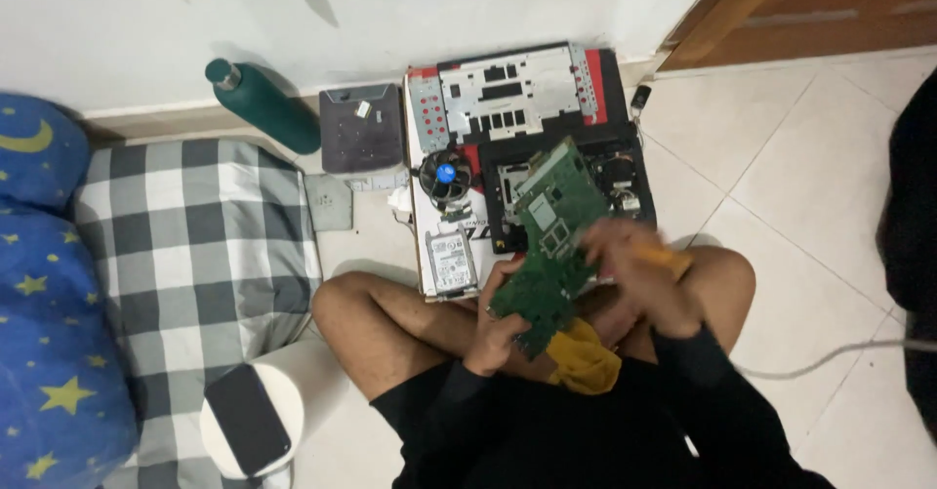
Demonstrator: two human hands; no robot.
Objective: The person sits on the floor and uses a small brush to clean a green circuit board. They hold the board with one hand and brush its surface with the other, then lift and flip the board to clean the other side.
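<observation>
I sit cross-legged on the floor and hold a green circuit board (552, 240) tilted above my lap. My left hand (496, 325) grips its lower edge from below. My right hand (639, 276) is blurred at the board's right side and closed around something orange, which I cannot make out clearly. A yellow cloth (584, 359) lies on my lap under the board. Beyond it sits an opened black laptop chassis (625, 179), with a removed metal back cover (508, 89) behind that.
A cooling fan (445, 177) and a hard drive (450, 261) lie left of the chassis. A grey box (361, 128), a green bottle (262, 103), a checked cushion (195, 245) and a phone (246, 418) on a white stool are to the left. A cable (830, 357) crosses the tiles.
</observation>
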